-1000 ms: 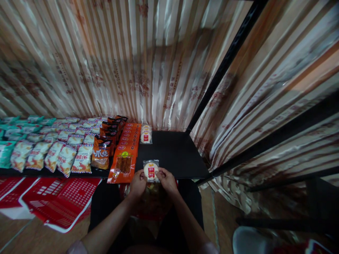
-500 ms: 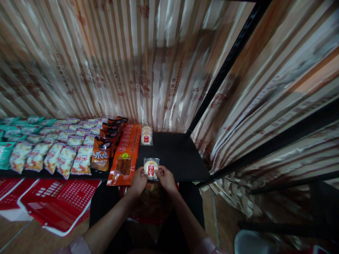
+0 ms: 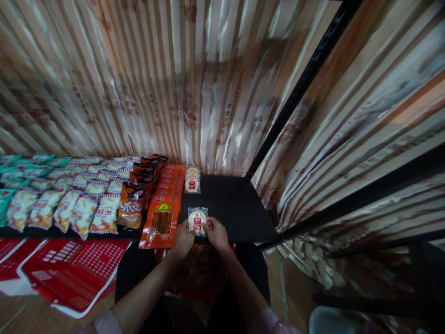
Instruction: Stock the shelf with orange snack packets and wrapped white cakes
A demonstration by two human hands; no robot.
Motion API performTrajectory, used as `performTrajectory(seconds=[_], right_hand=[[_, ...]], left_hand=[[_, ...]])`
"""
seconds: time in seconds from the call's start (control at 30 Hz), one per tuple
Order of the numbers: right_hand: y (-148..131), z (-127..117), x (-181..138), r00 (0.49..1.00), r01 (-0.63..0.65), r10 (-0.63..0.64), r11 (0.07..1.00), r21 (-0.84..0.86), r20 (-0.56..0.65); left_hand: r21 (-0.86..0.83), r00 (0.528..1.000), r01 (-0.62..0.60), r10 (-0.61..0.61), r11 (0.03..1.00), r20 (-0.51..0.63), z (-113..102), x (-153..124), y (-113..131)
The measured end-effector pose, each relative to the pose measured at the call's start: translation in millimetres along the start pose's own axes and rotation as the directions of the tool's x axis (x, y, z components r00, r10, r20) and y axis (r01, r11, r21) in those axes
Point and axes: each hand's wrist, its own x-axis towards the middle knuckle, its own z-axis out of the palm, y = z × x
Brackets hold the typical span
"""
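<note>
Compared with one second ago, the cake packet (image 3: 197,220) sits a little deeper on the black shelf (image 3: 239,208). Before, its near edge was about over the front rim; now we see a narrow strip of shelf between the packet and the rim. The two hands have followed it forward and their grip looks the same. So we judge that the packet is being laid down here and is not yet let go.

The left hand (image 3: 183,239) pinches the near left corner of the packet, and the right hand (image 3: 216,233) pinches the near right corner. On both hands the fingers are curled and closed on the wrapper edge. We cannot tell if the packet already lies with its full weight on the shelf.

The packet is almost square, so its long axis is weak. It seems to run from the front of the shelf to the back. The red label runs the same way, and the far seam points to the striped curtain (image 3: 181,83). The printed face looks up.

Just to the left, touching or nearly so, lies the row of long orange packets (image 3: 163,211). Further back on the same line stands a small stack of similar cake packets (image 3: 192,181), well apart from the held one. Under the wrists is a red bag (image 3: 200,273).
</note>
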Motion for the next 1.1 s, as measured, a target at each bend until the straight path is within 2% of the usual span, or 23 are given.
performTrajectory(seconds=[0.13, 0.33, 0.57, 0.7, 0.9, 1.1], right_hand=[[-5.8, -1.6, 4.7, 1.0, -0.004, 0.005, 0.999, -0.047, 0.018], [-11.5, -2.6, 13.6, 0.998, -0.026, 0.033, 0.992, -0.124, 0.056], [-14.0, -1.1, 23.3, 0.997, -0.023, 0.032, 0.991, -0.133, 0.064], [-14.2, 0.5, 28.9, 0.998, -0.009, 0.017, 0.989, -0.144, 0.056], [-12.4, 5.8, 38.7, 0.999, 0.012, -0.005, 0.989, -0.147, 0.045], [-14.6, 10.3, 50.3, 1.0, 0.011, -0.009, 0.989, -0.149, 0.018]], left_hand=[[0.015, 1.0, 0.018, -0.018, 1.0, -0.021, 1.5, 4.9, 1.3], [0.22, 0.999, 0.018, -0.024, 0.975, 0.024, -2.8, 8.5, 13.3], [0.321, 0.999, 0.031, -0.041, 0.946, 0.023, -6.8, 15.6, 26.5], [0.302, 0.999, 0.042, -0.047, 0.952, 0.011, -6.7, 21.2, 26.8], [0.18, 0.994, 0.112, -0.11, 0.977, -0.018, -2.5, 31.5, 24.6], [0.121, 0.996, 0.085, -0.08, 0.989, -0.04, 0.2, 40.4, 26.6]])
